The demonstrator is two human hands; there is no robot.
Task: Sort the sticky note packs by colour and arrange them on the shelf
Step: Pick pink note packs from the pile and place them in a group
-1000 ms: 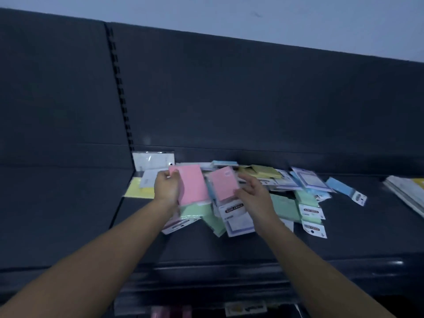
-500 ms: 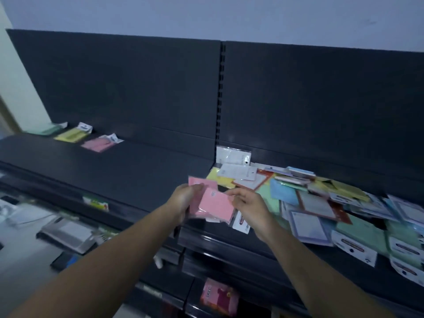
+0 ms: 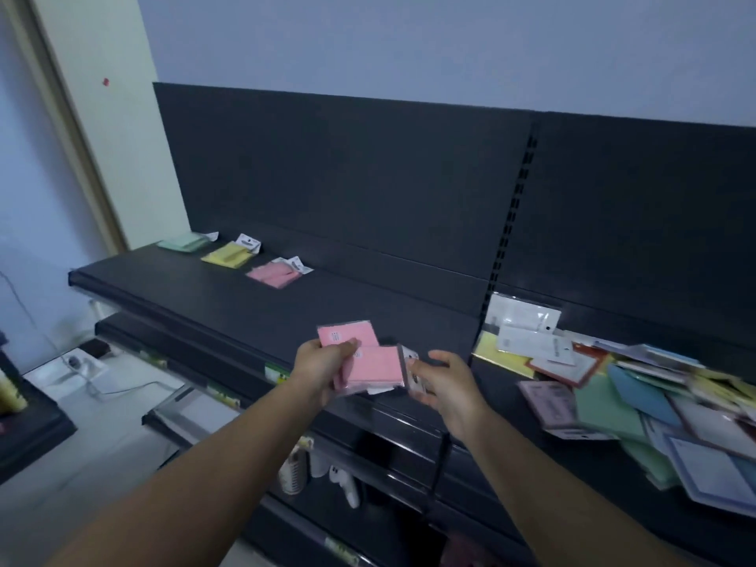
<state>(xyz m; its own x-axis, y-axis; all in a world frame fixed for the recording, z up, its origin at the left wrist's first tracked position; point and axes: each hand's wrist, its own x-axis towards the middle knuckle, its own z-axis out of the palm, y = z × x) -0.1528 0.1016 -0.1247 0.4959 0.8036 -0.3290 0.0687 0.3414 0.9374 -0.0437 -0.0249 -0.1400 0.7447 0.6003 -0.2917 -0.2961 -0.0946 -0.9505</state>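
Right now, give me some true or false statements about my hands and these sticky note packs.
1. The left hand holds pink packs. True.
2. A green pack, a yellow pack and a sorted pink pack lie in a row at the far left of the shelf. True.
3. The right hand grips a blue pack. False: its fingers are relaxed and grip nothing.
4. The unsorted pile lies left of both hands. False: it lies to their right.
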